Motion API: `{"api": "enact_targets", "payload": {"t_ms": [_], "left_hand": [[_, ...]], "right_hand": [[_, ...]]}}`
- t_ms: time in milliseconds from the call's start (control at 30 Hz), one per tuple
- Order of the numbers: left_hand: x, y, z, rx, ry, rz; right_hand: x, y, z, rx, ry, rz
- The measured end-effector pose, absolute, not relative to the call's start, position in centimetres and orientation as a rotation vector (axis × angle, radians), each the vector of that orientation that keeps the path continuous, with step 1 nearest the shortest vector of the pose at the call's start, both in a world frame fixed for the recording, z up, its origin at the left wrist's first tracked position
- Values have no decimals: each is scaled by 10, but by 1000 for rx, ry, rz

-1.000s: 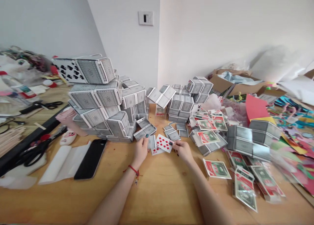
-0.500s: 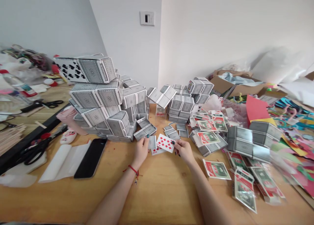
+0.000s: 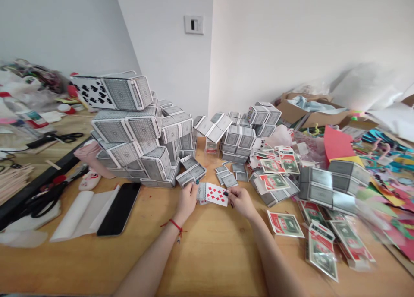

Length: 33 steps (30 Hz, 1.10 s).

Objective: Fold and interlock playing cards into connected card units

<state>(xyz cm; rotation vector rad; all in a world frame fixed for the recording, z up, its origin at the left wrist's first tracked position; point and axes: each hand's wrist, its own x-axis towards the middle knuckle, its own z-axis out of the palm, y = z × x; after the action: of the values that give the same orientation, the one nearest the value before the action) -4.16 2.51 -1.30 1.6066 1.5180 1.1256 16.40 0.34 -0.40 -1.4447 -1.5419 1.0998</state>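
Both of my hands meet over the wooden table [image 3: 210,254] on a small bunch of playing cards. My left hand [image 3: 186,202] pinches the grey-backed cards [image 3: 201,191] at their left edge. My right hand [image 3: 241,200] pinches the right edge of a face-up red diamonds card [image 3: 216,194] that overlaps them. A red thread bracelet [image 3: 175,224] sits on my left wrist. Just beyond the hands lie loose folded grey card pieces [image 3: 228,177].
A tall stack of boxes made of grey cards [image 3: 136,133] rises at the left, a lower stack [image 3: 239,135] behind. A black phone [image 3: 119,208], white paper [image 3: 80,213] and scissors [image 3: 45,200] lie left. Red-green card packs [image 3: 320,241] and coloured paper [image 3: 388,176] crowd the right.
The diamonds card has tipped down flatter and slid over the grey-backed cards, covering the card that lay below. Both hands stayed close together.
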Motion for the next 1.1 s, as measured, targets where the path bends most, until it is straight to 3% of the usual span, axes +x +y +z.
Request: {"api": "enact_targets", "payload": {"t_ms": [133, 500, 767, 1100], "left_hand": [[-42, 25, -12, 1640, 1498, 1119], [-45, 28, 0, 1309, 1491, 1189], [-41, 27, 0, 1289, 1409, 1187], [-42, 25, 1, 1343, 1453, 1179]], "right_hand": [[165, 2, -2, -1438, -1545, 1058], [163, 3, 6, -1104, -946, 1384], [152, 5, 0, -1095, -908, 1224], [145, 2, 4, -1141, -1011, 1404]]}}
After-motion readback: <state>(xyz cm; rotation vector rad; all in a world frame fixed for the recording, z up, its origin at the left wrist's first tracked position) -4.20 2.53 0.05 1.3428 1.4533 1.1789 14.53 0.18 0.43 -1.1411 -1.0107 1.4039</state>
